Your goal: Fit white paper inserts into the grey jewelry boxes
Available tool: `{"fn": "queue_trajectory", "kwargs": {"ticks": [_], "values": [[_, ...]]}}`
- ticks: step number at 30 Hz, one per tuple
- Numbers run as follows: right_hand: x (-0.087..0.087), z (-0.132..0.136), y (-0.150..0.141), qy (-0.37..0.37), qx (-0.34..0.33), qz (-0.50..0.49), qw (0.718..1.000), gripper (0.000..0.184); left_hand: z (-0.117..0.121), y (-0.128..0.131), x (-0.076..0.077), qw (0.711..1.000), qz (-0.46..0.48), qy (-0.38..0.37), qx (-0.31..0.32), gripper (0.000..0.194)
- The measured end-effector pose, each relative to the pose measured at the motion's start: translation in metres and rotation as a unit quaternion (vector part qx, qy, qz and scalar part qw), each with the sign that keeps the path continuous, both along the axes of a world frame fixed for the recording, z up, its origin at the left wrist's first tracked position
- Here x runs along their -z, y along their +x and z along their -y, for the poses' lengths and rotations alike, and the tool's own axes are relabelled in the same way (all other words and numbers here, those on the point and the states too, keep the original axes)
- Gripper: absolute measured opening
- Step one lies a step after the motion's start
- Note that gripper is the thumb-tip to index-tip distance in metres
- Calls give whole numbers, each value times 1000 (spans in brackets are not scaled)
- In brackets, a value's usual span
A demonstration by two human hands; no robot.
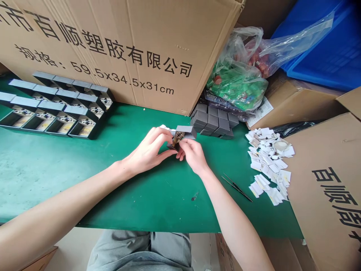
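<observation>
Pointed tweezers (237, 187) beside a heap of white paper scraps (266, 162)

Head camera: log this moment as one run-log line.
left hand: holding gray box | right hand: holding gray box | tweezers: on green mat

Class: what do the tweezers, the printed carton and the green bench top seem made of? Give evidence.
The tweezers look like thin metal, probably steel, with a slight glint. The printed carton is matte brown cardboard, creased at its edges. The green bench top looks like a rubber or vinyl mat: smooth, faintly glossy, scuffed.
</observation>
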State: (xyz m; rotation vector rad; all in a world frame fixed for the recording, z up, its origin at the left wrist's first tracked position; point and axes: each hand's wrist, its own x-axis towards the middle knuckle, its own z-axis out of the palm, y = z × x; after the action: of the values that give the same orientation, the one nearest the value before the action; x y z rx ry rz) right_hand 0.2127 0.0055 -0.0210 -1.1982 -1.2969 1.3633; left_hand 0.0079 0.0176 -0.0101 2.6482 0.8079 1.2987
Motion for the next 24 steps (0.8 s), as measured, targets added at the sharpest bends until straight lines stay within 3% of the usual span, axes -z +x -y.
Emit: {"fn": "queue_trajectory", "kwargs": {"ticks": [7,11,15,19,24], "values": [[-2,1,-4,-2,20,17,1000,20,2,2,-5,1000,5,-2,12,22],[-1,1,-5,8,27,20,999,16,3,1,0,990,28,-134,19,44],[-1,2,-6,10,32,29,999,22,5,3,5,965,81,-247,24,49],[-4,3,-7,29,24,20,999,37,8,6,6,957,131,-258,36,53],[-6,3,-4,36,4,7,999,33,7,7,7,963,126,-236,31,53]]}}
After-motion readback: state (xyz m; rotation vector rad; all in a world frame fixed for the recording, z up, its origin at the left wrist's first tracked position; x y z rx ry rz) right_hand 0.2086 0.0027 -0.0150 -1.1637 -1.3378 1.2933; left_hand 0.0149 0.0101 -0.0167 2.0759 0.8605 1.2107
